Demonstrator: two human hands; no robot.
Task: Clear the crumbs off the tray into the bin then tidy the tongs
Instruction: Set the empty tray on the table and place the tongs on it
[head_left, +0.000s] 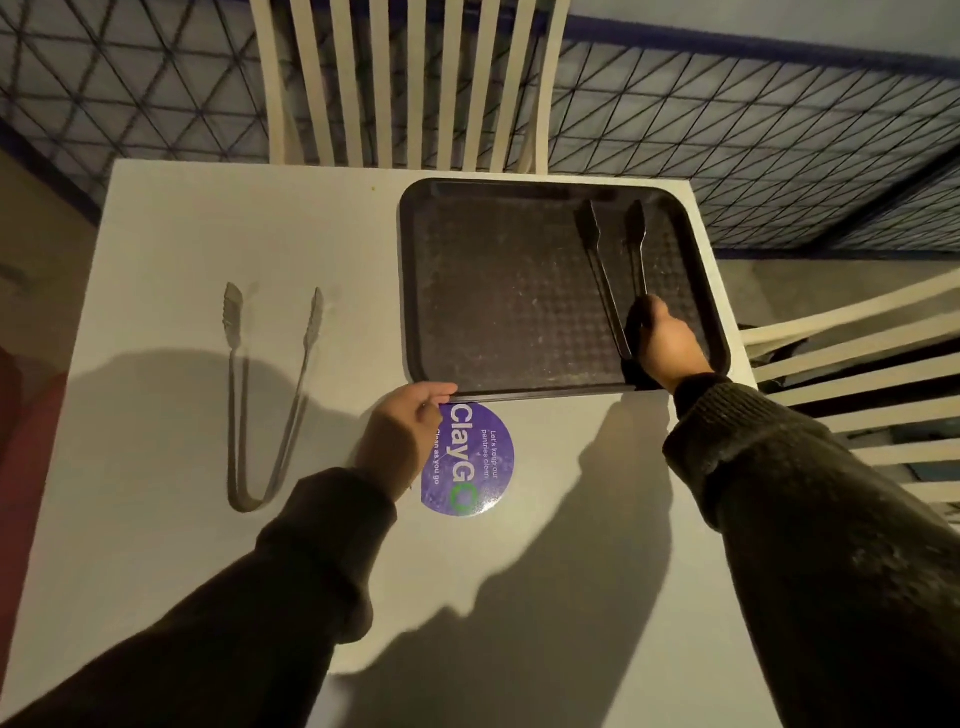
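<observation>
Tongs come first: the right hand (667, 340) grips the black tongs (613, 270) lying at the tray's (498, 291) three o'clock, while the left hand (402, 431) pinches its seven o'clock rim. Lifting them clear before tipping seems wise. Metal tongs (270, 395) lie at nine o'clock; no bin shows, and chairs (405, 83) crowd twelve.

The scene is dim and warm-toned, lit from behind the person, so both arms throw long, hard-edged shadows forward across the pale table (171, 249). The dark tray (519, 291) shows only faint speckle (its texture is nearly lost in the gloom), and the picture is slightly soft and grainy. Straight lines bow toward the edges from the wide-angle lens.
</observation>
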